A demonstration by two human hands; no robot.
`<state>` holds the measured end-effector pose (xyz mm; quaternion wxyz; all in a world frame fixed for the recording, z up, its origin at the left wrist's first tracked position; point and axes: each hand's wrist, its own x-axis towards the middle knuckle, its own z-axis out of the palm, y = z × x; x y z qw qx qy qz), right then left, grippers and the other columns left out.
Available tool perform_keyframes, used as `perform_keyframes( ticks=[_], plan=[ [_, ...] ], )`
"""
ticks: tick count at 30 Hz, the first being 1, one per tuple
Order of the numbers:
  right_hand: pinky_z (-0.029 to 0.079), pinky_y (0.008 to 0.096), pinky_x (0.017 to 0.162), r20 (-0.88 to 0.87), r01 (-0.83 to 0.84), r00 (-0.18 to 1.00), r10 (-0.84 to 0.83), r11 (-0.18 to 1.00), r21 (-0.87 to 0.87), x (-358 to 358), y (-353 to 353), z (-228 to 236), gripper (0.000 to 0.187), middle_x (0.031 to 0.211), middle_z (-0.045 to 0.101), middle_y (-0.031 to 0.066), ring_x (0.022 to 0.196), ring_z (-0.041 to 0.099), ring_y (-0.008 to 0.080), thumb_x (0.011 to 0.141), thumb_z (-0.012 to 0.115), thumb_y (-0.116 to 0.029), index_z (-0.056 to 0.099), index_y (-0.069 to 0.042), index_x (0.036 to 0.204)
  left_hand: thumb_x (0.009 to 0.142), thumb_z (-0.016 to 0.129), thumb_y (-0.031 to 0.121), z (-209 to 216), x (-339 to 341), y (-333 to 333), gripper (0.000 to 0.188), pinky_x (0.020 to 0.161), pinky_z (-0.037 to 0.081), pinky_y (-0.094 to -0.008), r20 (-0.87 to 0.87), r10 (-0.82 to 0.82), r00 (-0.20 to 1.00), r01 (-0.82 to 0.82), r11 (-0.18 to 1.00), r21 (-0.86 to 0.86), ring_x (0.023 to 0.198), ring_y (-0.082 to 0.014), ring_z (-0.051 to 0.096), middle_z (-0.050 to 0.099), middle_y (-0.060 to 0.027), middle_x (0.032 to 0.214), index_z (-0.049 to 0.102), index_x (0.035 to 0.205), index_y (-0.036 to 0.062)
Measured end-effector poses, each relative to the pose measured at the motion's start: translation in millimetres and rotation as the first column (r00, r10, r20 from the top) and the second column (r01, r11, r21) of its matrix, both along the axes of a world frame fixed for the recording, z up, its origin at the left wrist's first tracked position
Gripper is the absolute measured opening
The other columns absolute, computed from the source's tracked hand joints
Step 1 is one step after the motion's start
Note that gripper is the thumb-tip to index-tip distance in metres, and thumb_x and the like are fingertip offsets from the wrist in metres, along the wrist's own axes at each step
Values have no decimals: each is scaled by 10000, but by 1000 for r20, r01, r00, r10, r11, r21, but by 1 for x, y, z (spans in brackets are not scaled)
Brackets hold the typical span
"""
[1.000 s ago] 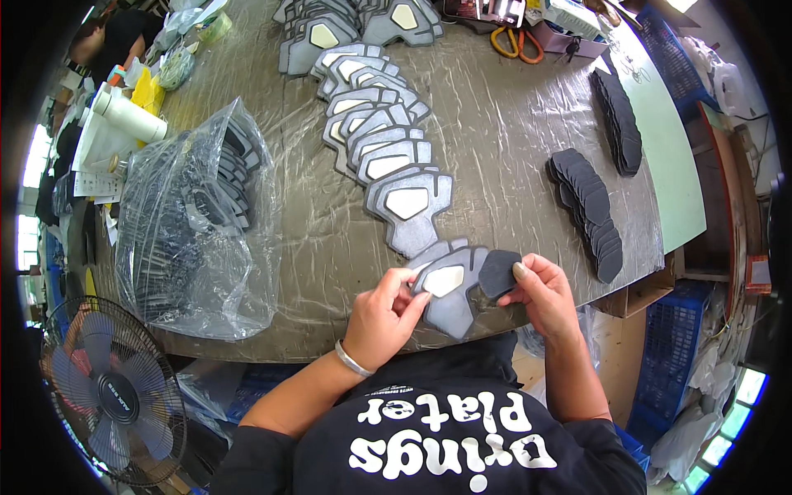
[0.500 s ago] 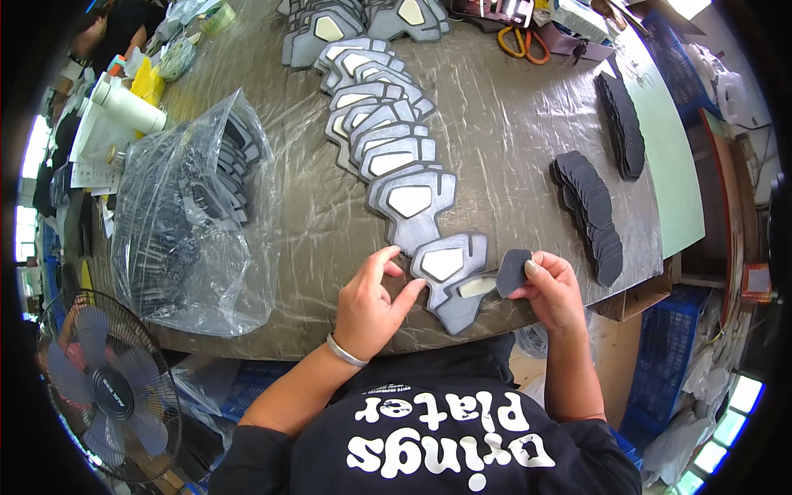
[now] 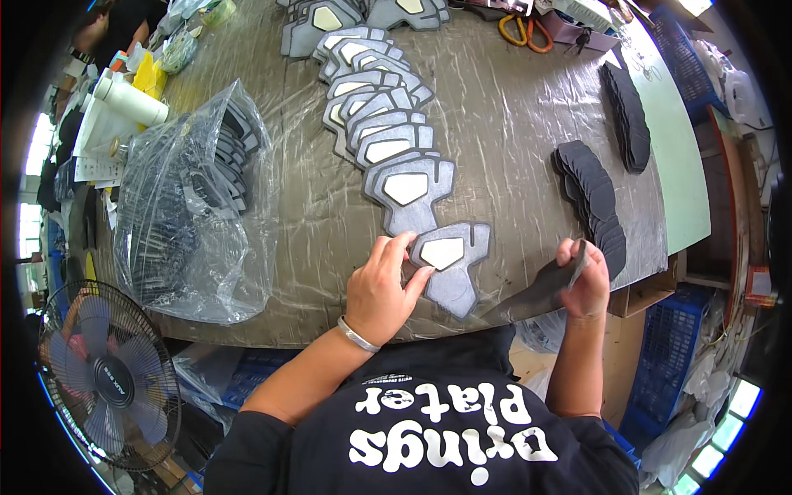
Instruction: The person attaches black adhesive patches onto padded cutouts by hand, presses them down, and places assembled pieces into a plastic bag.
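Note:
My left hand (image 3: pixel 378 289) rests at the left edge of the nearest flat grey cut-out (image 3: pixel 487 245), thumb and fingertips touching it with a gap between them. This cut-out has dark edging and a white five-sided patch; its plain lower lobe points toward me. Farther right, my right hand (image 3: pixel 588 280) is closed on a thin, dark flat piece (image 3: pixel 544 285). Motion blurs the piece, and its far end hangs low near the cut-out, so its full shape cannot be made out. Beyond my left hand runs an overlapping row of similar cut-outs (image 3: pixel 410 216).
Two fanned stacks of dark pads, one nearer (image 3: pixel 587 190) and one farther (image 3: pixel 624 115), lie on the right. A clear plastic bag (image 3: pixel 173 223) of parts stands left, near a white bottle (image 3: pixel 129 101). Orange-handled scissors (image 3: pixel 525 35) lie far right; a fan (image 3: pixel 111 379) stands lower left.
My right hand has swung right, away from the nearest cut-out, taking the dark piece along. The pale strip beside the lower lobe is no longer there. My left hand stays at the cut-out's edge.

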<state>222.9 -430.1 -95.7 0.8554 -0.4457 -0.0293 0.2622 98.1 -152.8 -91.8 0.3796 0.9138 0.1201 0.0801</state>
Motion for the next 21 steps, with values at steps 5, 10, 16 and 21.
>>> perform_keyframes(
  ticks=[5, 10, 16, 21],
  plan=[
    [607, 277, 611, -263, -204, 952, 156, 965, -164, -6, 5, 11, 102, 787, 688, 118, 642, 698, 185, 936, 622, -82, 618, 10, 892, 798, 752, 161, 4, 2, -3, 453, 675, 522, -395, 62, -48, 997, 44, 996, 72, 809, -311, 631, 565, -121, 1019, 570, 1196, 43],
    [611, 273, 646, -301, -283, 928, 218, 939, -194, -16, 35, 10, 122, 797, 685, 93, 679, 705, 176, 955, 617, -101, 624, 11, 906, 775, 748, 135, 8, 12, -3, 462, 690, 531, -413, 63, -75, 995, 67, 990, 121, 835, -344, 638, 573, -125, 1020, 523, 1168, 43],
    [607, 266, 663, -255, -239, 943, 213, 968, -74, -18, 36, 4, 145, 806, 682, 93, 701, 702, 166, 963, 624, -133, 623, 1, 908, 810, 755, 113, 3, 20, 16, 466, 612, 493, -332, 31, -71, 997, 73, 995, -68, 664, -182, 629, 651, -170, 992, 489, 1188, 51],
    [594, 244, 655, -209, -253, 958, 196, 920, -298, -17, 68, 5, 142, 868, 674, 68, 715, 692, 143, 966, 628, -153, 625, -15, 933, 770, 739, 39, 19, 31, 43, 531, 614, 465, -285, 53, -41, 998, 37, 995, 90, 595, -172, 475, 582, -108, 1168, 550, 1265, 54]
  ],
)
